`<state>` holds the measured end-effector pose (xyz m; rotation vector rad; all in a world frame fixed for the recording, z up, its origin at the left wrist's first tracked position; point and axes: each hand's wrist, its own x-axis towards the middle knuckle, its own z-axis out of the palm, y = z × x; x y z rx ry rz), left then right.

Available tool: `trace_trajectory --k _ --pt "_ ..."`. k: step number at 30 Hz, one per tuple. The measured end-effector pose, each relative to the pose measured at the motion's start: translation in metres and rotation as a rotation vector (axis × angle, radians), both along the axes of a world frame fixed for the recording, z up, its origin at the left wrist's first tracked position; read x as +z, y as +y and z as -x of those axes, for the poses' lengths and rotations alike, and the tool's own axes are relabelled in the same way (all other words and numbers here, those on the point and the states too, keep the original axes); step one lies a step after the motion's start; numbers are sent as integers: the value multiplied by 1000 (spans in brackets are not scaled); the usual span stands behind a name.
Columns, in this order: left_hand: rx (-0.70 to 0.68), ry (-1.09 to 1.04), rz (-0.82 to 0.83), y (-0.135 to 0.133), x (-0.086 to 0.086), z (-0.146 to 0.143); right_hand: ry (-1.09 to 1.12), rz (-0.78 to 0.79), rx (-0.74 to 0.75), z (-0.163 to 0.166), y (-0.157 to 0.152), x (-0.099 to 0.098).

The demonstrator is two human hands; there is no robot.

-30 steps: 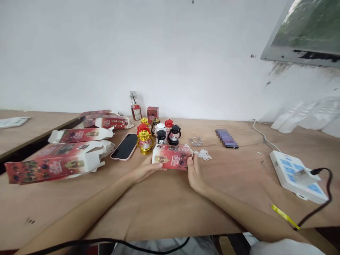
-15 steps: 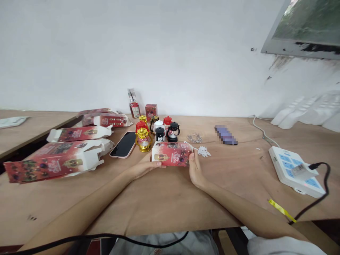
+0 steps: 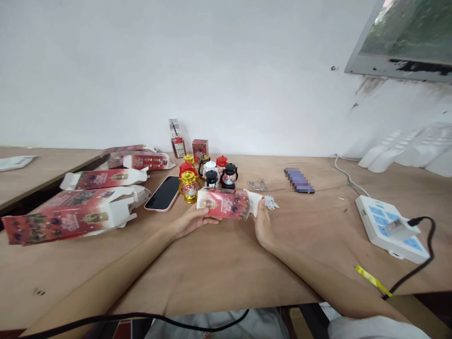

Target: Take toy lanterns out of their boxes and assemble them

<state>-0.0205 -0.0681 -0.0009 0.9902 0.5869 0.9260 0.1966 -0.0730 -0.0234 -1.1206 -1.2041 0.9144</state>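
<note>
A red printed cardboard box (image 3: 229, 203) lies sideways between my hands, just above the table, its white end flaps out on the right. My left hand (image 3: 192, 221) is closed round the box's left end, thumb on the front face and fingers beneath. At the other end my right hand (image 3: 262, 223) grips the white flap between thumb and fingers; the far fingers are hidden. Just behind the box stand small lanterns: a gold one (image 3: 189, 185), a black one (image 3: 229, 175), a white one (image 3: 210, 166), a red one (image 3: 221, 161) and several others.
Flattened red boxes (image 3: 70, 214) lie to the left, beside a pink-edged phone (image 3: 163, 193). A coil of thin chain (image 3: 258, 184), white paper pieces (image 3: 271, 202) and a second phone (image 3: 298, 181) are right of the lanterns. A power strip (image 3: 388, 226) with a cord sits far right.
The box has shifted slightly left in my left hand. Its right end now shows a white flap pulled out, with my right hand on it.
</note>
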Motion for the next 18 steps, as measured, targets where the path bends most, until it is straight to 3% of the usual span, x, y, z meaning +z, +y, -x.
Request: trace_trajectory --k 3,7,9,14,18 --pt "-28 -58 69 5 1 5 -50 -72 16 -1 -3 8" --pt "-17 -152 124 10 1 10 -189 -285 -103 -5 -11 20" --pt "-10 -188 138 11 0 11 -229 -358 -89 -7 -15 23" --pt "5 -212 140 13 -3 13 -390 -404 86 -14 -19 22" --pt "19 -227 141 12 -2 13 -375 -390 91 -13 -19 18"
